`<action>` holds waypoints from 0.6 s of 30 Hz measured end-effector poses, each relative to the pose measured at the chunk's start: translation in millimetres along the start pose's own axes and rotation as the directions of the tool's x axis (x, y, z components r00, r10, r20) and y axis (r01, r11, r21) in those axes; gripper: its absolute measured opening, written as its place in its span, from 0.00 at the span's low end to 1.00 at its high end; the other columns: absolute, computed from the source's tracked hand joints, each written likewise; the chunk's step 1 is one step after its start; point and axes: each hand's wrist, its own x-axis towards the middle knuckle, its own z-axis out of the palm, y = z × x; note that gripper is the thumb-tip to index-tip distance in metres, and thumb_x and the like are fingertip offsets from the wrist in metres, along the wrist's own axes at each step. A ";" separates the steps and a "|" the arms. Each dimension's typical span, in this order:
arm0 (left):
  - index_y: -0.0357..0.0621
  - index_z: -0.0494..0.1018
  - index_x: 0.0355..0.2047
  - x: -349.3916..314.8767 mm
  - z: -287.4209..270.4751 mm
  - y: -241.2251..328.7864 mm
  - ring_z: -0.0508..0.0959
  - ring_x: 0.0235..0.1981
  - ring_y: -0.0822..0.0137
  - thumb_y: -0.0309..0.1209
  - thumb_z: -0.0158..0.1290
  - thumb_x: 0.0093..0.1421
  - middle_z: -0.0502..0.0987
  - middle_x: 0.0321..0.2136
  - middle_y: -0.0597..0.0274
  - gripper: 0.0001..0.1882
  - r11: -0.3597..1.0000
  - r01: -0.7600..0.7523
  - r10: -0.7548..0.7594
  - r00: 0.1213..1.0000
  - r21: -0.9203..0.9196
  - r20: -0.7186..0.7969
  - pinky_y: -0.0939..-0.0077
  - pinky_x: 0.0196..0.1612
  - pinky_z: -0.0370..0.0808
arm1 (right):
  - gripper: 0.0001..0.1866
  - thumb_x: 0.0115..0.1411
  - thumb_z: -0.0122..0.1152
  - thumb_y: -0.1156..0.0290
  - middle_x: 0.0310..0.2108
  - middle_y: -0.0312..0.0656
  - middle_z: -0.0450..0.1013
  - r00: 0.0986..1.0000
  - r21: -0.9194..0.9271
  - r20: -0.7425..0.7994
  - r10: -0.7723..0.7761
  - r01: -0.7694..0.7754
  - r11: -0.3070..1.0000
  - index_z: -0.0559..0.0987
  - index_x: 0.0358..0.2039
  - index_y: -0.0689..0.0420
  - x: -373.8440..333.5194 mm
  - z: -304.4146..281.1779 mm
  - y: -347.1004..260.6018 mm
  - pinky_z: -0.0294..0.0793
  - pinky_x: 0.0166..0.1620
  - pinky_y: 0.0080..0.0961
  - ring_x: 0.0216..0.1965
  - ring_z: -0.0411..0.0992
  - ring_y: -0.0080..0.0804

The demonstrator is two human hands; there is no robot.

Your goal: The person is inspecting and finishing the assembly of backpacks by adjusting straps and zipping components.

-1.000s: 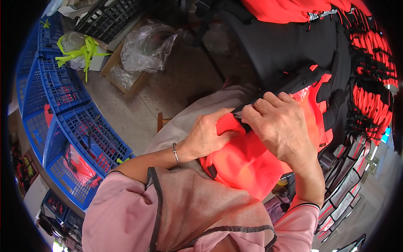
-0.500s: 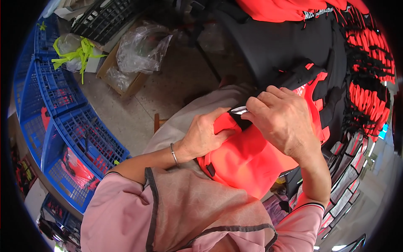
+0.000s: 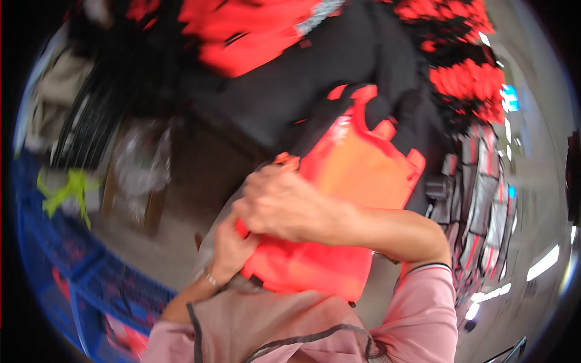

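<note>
A red-orange vest (image 3: 357, 175) with black straps lies across my lap and the edge of the black table. On its left edge, my left hand (image 3: 233, 249) is closed, gripping the fabric. Crossing over it from the right, my right hand (image 3: 278, 202) is closed with its fingers curled over the same edge. Motion blurs the right fingers, and what they hold is hidden. A bit of red-orange material shows just above the right knuckles, and another between the two hands.
More red-orange and black pieces (image 3: 248, 30) are heaped on the black table (image 3: 290, 78). Further red-orange stacks (image 3: 466, 85) and grey ones (image 3: 481, 199) stand at the right. Blue crates (image 3: 109, 290), a carton with clear plastic bags (image 3: 142, 163) and a black crate (image 3: 88, 121) are at the left.
My view has swung to the right. My right hand has come down to the left, close over my left hand. The shiny metal tool seen in its fingers before no longer shows.
</note>
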 end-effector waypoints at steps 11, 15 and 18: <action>0.36 0.78 0.42 54.3 -43.8 50.6 0.78 0.45 0.51 0.27 0.68 0.44 0.79 0.43 0.49 0.23 0.771 -0.419 0.477 0.879 0.480 -0.001 0.64 0.45 0.76 | 0.21 0.51 0.75 0.74 0.26 0.31 0.73 -0.064 0.737 -0.334 0.941 -0.640 0.218 0.77 0.44 0.63 -208.6 2.3 116.2 0.71 0.33 0.15 0.29 0.70 0.14; 0.39 0.79 0.38 117.2 25.3 140.1 0.78 0.41 0.52 0.24 0.65 0.48 0.80 0.40 0.54 0.14 0.543 -0.781 0.750 0.616 0.309 0.240 0.63 0.44 0.76 | 0.14 0.55 0.67 0.65 0.25 0.38 0.79 -0.409 0.732 -0.385 0.827 -0.681 0.004 0.83 0.35 0.63 -321.8 33.3 157.6 0.73 0.35 0.22 0.27 0.75 0.21; 0.39 0.78 0.41 160.8 113.8 173.5 0.77 0.44 0.52 0.31 0.63 0.53 0.79 0.42 0.55 0.15 0.383 -0.910 0.784 0.410 0.157 0.466 0.64 0.50 0.74 | 0.16 0.56 0.65 0.60 0.29 0.44 0.81 -0.443 0.706 -0.363 0.820 -0.705 -0.068 0.84 0.37 0.60 -335.6 56.7 177.0 0.75 0.41 0.27 0.33 0.79 0.32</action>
